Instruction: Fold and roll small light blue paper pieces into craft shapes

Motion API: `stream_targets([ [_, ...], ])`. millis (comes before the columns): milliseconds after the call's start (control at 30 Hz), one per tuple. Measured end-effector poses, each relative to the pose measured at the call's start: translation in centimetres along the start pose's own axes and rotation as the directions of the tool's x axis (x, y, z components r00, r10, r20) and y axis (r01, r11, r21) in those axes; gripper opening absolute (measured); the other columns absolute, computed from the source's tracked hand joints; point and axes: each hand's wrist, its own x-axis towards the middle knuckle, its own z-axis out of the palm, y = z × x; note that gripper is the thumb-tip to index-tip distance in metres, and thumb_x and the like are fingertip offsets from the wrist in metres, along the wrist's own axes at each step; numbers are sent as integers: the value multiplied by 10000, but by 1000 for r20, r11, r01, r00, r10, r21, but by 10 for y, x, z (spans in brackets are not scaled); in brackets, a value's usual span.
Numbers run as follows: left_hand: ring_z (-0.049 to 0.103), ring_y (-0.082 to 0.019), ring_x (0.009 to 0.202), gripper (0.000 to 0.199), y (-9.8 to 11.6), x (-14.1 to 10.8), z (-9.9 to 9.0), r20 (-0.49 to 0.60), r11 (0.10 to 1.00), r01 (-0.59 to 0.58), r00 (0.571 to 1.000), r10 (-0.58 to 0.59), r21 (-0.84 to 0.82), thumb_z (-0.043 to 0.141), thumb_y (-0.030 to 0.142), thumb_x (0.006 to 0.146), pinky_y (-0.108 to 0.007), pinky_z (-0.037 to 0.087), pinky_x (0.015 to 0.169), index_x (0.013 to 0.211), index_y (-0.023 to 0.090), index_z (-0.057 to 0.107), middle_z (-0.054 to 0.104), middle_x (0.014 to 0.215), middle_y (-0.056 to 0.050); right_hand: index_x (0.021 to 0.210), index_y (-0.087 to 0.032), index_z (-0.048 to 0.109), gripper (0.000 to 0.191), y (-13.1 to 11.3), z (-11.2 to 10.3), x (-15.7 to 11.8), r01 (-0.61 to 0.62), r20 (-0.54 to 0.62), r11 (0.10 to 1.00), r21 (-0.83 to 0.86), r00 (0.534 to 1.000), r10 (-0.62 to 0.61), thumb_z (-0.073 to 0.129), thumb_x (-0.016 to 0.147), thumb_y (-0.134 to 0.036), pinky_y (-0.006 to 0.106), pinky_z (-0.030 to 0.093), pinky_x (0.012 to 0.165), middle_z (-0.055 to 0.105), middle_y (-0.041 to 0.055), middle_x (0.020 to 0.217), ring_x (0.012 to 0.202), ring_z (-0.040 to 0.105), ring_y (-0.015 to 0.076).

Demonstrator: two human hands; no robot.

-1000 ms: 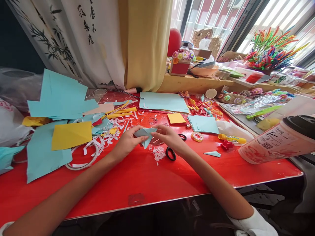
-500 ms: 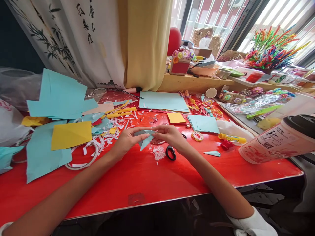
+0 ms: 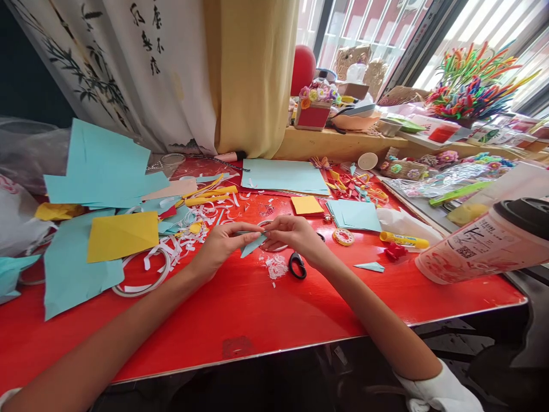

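Observation:
A small folded piece of light blue paper [image 3: 252, 246] is held above the red table [image 3: 274, 320]. My left hand [image 3: 223, 245] pinches its left side between thumb and fingers. My right hand [image 3: 294, 236] grips its right end, with the fingertips of both hands close together. Black-handled scissors [image 3: 297, 266] lie partly under my right hand, and white paper shreds [image 3: 275, 267] are just below the blue piece. Parts of the folded paper are hidden by my fingers.
Blue sheets [image 3: 103, 166] and a yellow sheet [image 3: 123, 236] lie at the left. Toward the right are a blue stack [image 3: 355, 216], yellow squares [image 3: 307, 205], a tape roll [image 3: 343, 236], a glue stick [image 3: 404, 240] and a tilted cup [image 3: 476, 243].
The folded blue paper has tilted between my fingers, so less of its face shows and its lower point sits higher. Both hands keep nearly the same place.

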Motion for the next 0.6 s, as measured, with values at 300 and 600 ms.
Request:
stream_targets([
  [300, 537, -121, 700, 230, 1, -1, 1, -21, 998, -20, 1000, 21, 59, 626, 339, 716, -216, 417, 620, 887, 188, 652, 631, 806, -5, 928, -140, 612, 293, -1, -4, 0, -38, 70, 999, -39, 997, 40, 612, 755, -377, 273, 549, 679, 689, 71, 744, 712, 674, 157],
  [600, 544, -132, 789, 260, 2, -1, 3, -16, 993, -42, 999, 44, 106, 577, 408, 755, -216, 419, 692, 882, 186, 625, 622, 854, -7, 839, -121, 618, 186, -1, -3, 0, -37, 51, 997, -65, 998, 41, 603, 768, -293, 273, 547, 665, 682, 60, 695, 657, 668, 142],
])
